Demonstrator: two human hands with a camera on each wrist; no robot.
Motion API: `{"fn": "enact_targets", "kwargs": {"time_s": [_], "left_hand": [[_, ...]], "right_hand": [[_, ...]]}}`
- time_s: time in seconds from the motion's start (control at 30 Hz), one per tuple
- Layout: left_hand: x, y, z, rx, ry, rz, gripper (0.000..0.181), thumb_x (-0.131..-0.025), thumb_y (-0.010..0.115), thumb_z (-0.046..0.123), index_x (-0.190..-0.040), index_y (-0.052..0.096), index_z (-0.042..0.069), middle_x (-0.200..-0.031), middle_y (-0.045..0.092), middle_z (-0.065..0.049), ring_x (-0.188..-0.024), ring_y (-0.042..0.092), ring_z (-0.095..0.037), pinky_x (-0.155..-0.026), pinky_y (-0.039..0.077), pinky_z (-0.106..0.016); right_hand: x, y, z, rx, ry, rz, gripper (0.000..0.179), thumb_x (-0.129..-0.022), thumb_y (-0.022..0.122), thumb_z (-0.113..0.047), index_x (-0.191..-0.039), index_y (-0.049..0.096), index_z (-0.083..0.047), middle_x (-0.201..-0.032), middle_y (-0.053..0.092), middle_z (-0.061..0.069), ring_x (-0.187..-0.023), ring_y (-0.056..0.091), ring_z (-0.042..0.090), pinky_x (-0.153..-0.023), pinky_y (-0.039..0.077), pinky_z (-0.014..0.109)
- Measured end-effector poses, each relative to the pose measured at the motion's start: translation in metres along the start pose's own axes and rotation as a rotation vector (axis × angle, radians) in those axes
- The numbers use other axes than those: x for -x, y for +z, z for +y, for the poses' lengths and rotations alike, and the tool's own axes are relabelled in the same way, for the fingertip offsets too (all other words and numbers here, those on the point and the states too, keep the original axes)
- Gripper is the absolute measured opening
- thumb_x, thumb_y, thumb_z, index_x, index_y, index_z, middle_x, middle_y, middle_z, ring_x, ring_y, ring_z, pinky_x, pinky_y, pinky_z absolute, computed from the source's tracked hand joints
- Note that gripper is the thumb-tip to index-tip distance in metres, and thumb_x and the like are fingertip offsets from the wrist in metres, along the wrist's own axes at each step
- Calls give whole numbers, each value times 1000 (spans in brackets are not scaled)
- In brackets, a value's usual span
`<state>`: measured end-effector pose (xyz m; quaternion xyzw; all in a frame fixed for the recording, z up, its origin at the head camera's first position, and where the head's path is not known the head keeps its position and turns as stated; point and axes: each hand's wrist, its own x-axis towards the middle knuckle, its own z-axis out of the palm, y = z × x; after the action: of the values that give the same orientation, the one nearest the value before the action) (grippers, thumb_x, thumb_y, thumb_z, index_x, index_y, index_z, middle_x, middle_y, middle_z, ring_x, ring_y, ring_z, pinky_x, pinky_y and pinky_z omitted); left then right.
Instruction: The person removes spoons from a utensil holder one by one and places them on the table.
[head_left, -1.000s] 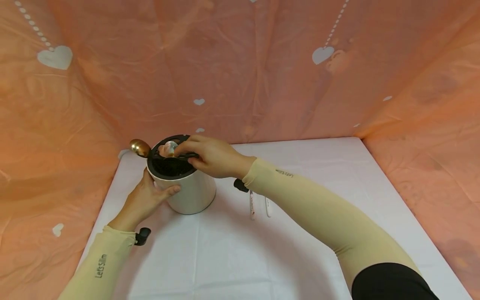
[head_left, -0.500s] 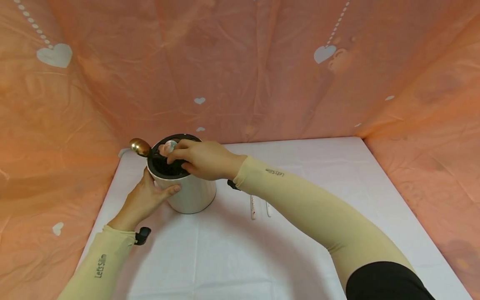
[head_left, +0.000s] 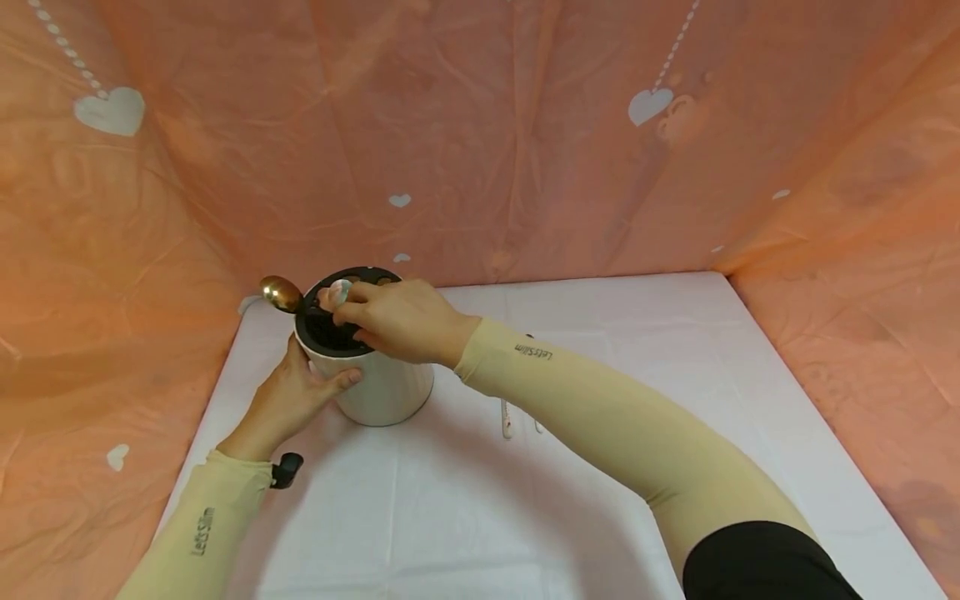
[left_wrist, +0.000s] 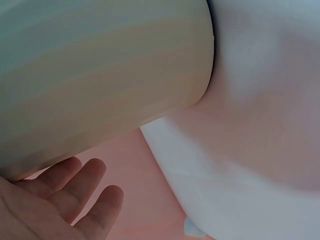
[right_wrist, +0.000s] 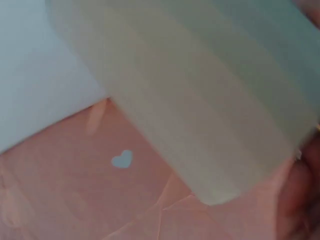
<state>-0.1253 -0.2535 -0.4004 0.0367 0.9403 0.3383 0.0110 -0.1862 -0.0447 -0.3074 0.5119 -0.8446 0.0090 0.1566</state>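
Note:
A white utensil holder (head_left: 390, 392) with a black rim stands at the left back of the table, tilted in the wrist views. My left hand (head_left: 288, 400) holds its near left side, thumb along the front and fingers round the far side. A rounded gold spoon bowl (head_left: 282, 293) sticks out over the left rim. My right hand (head_left: 405, 321) reaches over the opening, fingers pointing down into it, beside a shiny silvery round piece (head_left: 341, 291). I cannot tell whether those fingers hold anything. The right wrist view shows blurred fingers (right_wrist: 297, 192) at the holder's end.
Two slim white handles (head_left: 507, 419) lie on the white table (head_left: 465, 517), partly covered by my right forearm (head_left: 600, 417). Pink-orange cloth (head_left: 510, 150) with white hearts hangs behind the table and at both sides.
My right hand has moved left and slightly down at the opening; the dark piece seen by its fingers earlier no longer shows there. The left hand and the holder stay in place.

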Motion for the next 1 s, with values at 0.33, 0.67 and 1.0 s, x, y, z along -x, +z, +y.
{"fn": "enact_targets", "kwargs": {"time_s": [0.33, 0.67, 1.0], "left_hand": [[-2, 0, 4, -3, -14, -3, 107, -77, 59, 64, -146, -14, 24, -142, 28, -26, -121, 36, -46, -85, 32, -63], [-2, 0, 7, -9, -16, 0, 108, -78, 60, 62, -145, -16, 25, -142, 27, -28, -122, 35, -48, -86, 32, -64], [-1, 2, 3, -8, -14, 39, 108, -77, 62, 62, -147, -11, 23, -139, 32, -28, -122, 35, -47, -86, 31, -65]], "right_hand": [[4, 7, 3, 77, 3, 300, 24, -92, 49, -17, -112, 61, -24, -105, 56, -4, -69, 59, 12, -45, 46, 28], [6, -22, 18, -34, 115, 647, 30, -90, 48, -15, -114, 65, -23, -106, 57, -4, -65, 59, 7, -49, 45, 23], [18, -66, 45, -212, 195, 975, 28, -86, 51, -6, -107, 68, -15, -99, 59, 1, -58, 48, 3, -52, 41, 18]]}}
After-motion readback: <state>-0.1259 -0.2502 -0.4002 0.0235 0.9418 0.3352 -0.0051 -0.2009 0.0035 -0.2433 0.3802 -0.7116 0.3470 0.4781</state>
